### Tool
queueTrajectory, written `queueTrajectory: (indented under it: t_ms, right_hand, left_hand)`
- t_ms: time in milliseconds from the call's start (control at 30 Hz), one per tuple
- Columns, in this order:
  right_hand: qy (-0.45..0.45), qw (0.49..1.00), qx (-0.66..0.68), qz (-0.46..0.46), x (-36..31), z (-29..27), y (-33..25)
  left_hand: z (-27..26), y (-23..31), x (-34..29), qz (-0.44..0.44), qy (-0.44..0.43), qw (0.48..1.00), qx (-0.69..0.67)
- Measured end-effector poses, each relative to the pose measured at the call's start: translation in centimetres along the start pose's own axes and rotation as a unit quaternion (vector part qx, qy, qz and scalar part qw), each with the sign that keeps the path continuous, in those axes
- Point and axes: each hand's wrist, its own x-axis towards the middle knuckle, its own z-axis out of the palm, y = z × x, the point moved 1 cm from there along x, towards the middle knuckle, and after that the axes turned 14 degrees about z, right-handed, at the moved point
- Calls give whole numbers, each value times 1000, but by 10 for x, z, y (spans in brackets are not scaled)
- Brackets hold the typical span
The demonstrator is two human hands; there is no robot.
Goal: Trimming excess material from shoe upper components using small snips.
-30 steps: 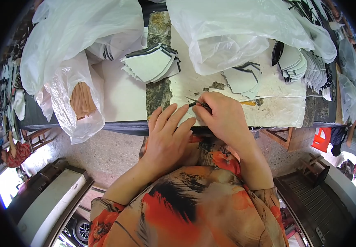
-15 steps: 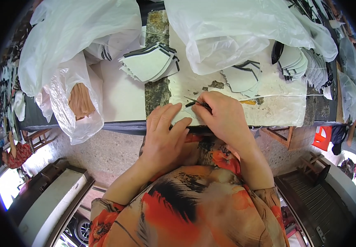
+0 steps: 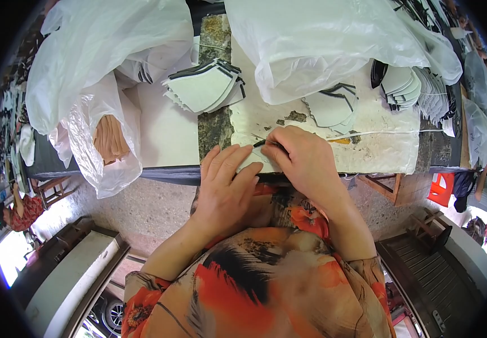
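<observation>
A small white piece (image 3: 253, 160) with a black strip (image 3: 259, 143) along its far edge lies at the table's near edge. My left hand (image 3: 223, 177) lies flat with fingers apart, its fingertips holding the piece down. Just to the right, my right hand (image 3: 306, 159) is closed in a pinch at the black strip. Out of its fingers pokes the tip of a thin dark pointed tool (image 3: 258, 136); most of it is hidden by the hand. Beyond are a stack of black-edged white pieces (image 3: 204, 87) and a smaller pile of them (image 3: 330, 107).
Large translucent plastic bags (image 3: 322, 39) cover the far side of the table. At the left a clear bag (image 3: 80, 146) holds folded tan pieces (image 3: 110, 138). More white stacks (image 3: 401, 87) stand at the right. A white cord (image 3: 390, 133) crosses the table covering.
My right hand has shifted slightly left and turned over the black strip, so that less of the dark tool shows. My left hand has barely moved.
</observation>
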Motion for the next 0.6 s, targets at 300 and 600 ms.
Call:
queueTrajectory:
  t_ms: [300,600]
  right_hand:
    - [4,1000,-3,0,-1,2,0]
    - [13,1000,-15,-2,0,4,-1]
  left_hand:
    - [1,0,1,12,15,1000,7]
    - [3,1,3,11,-3,1000,24]
